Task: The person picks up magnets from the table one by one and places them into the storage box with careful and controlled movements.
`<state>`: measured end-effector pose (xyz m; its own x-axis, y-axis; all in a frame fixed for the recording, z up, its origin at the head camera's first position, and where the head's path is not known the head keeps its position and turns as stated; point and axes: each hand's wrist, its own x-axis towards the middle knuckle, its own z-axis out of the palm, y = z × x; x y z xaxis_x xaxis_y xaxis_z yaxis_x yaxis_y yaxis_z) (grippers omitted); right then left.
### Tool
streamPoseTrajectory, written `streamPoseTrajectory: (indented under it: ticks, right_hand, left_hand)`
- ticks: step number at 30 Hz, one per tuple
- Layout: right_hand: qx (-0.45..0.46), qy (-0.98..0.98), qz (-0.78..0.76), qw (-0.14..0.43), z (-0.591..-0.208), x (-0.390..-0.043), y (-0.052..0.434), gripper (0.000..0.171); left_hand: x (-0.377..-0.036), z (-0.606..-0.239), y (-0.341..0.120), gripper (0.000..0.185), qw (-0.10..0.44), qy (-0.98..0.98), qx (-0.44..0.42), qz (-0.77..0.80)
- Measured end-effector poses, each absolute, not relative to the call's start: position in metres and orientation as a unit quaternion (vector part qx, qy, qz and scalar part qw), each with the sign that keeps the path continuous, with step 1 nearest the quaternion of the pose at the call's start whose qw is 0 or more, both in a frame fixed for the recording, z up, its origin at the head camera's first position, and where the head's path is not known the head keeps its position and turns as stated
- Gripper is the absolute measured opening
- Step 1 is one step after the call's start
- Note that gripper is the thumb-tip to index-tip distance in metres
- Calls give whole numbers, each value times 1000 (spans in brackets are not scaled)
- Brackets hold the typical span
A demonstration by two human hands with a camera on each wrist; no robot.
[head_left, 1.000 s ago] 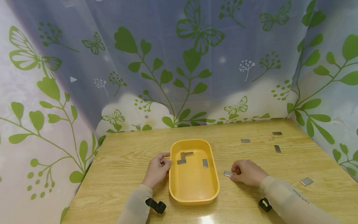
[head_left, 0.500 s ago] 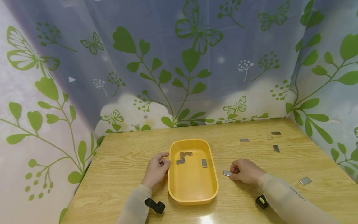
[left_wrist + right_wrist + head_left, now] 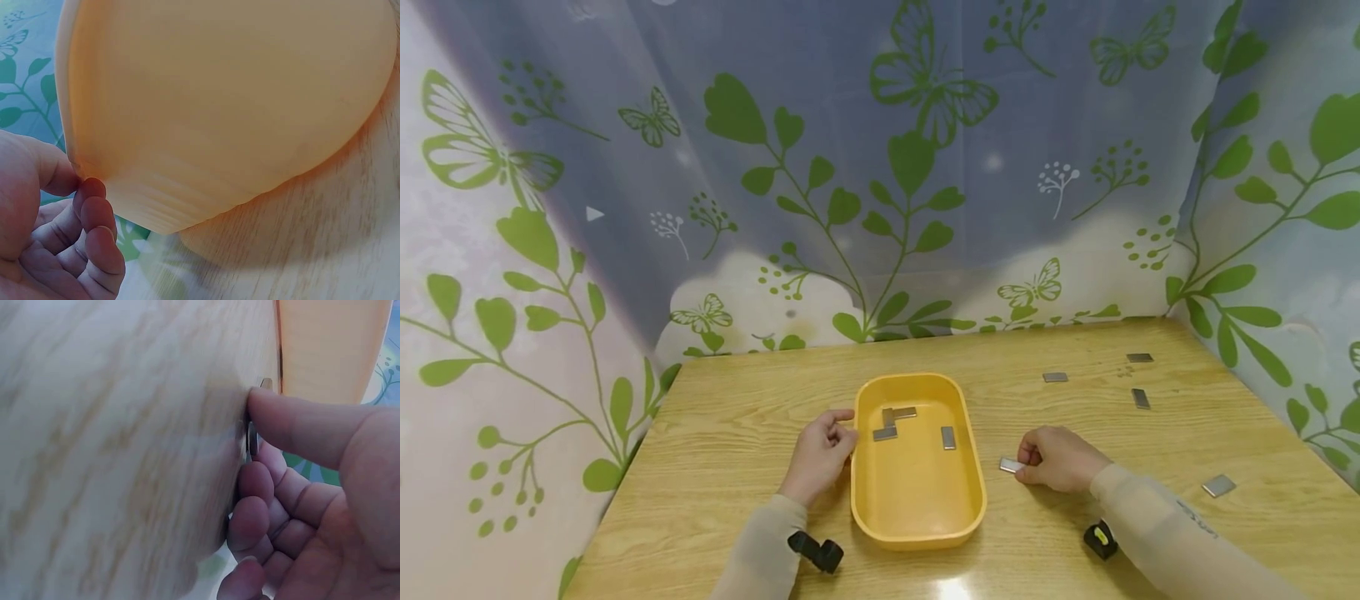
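A yellow plastic tray point(image 3: 917, 525) stands on the table, with several small grey metal rectangles lying inside, one point(image 3: 948, 437) of them near its right wall. My left hand point(image 3: 820, 454) is at the tray's left side; thumb and curled fingers meet at the rim in the left wrist view, pinching it. Right of the tray, my right hand point(image 3: 1060, 460) holds the near end of another flat metal rectangle point(image 3: 1009, 464) low at the tabletop. In the right wrist view the thumb and fingers point(image 3: 256, 481) close about its edge, partly hiding it.
More metal rectangles lie on the wood-grain table point(image 3: 737, 417): one point(image 3: 1218, 486) right of my right hand, and others point(image 3: 1055, 377) towards the back right. Patterned curtain point(image 3: 820, 208) hangs behind the table and along both sides. Each wrist wears a black camera mount point(image 3: 816, 552).
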<state>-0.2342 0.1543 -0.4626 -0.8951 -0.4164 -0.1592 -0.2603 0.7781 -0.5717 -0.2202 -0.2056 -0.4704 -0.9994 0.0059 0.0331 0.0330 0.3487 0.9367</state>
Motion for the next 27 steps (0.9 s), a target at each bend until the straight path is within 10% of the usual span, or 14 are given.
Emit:
streamPoseTrajectory:
  ticks: [27]
  right_hand:
    - [-197, 931, -275, 139, -464, -234, 156, 18]
  left_hand:
    - [-221, -472, -206, 31, 20, -825, -20, -564]
